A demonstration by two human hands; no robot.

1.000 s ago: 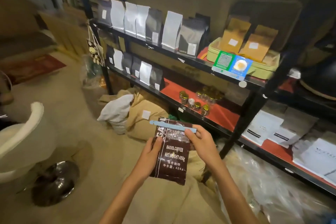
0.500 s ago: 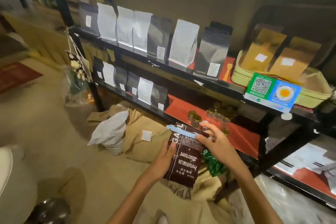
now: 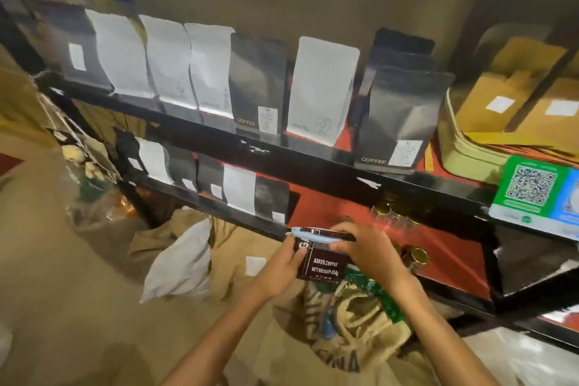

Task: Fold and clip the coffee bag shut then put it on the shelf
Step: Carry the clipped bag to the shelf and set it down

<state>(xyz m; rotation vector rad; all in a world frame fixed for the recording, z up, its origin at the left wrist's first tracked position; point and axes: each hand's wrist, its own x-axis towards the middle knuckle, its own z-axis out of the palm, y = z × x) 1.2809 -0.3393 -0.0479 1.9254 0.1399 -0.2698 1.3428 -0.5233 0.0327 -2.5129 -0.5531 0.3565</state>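
A dark brown coffee bag [image 3: 322,263] with white lettering is held upright in both hands, just in front of the lower shelf [image 3: 326,207] with its red surface. A light blue clip [image 3: 310,234] runs across the bag's folded top. My left hand [image 3: 282,266] grips the bag's left edge. My right hand [image 3: 369,251] holds the bag's upper right side, fingers over the clip's right end.
The upper shelf [image 3: 282,153] holds a row of white and black coffee bags, and a green tray [image 3: 470,153] with brown pouches at right. Several small gold-lidded jars [image 3: 404,222] stand on the lower shelf. Burlap sacks [image 3: 354,332] lie on the floor below.
Both hands have carried the clipped bag up and closer to the lower shelf. The view has moved in toward the shelves.
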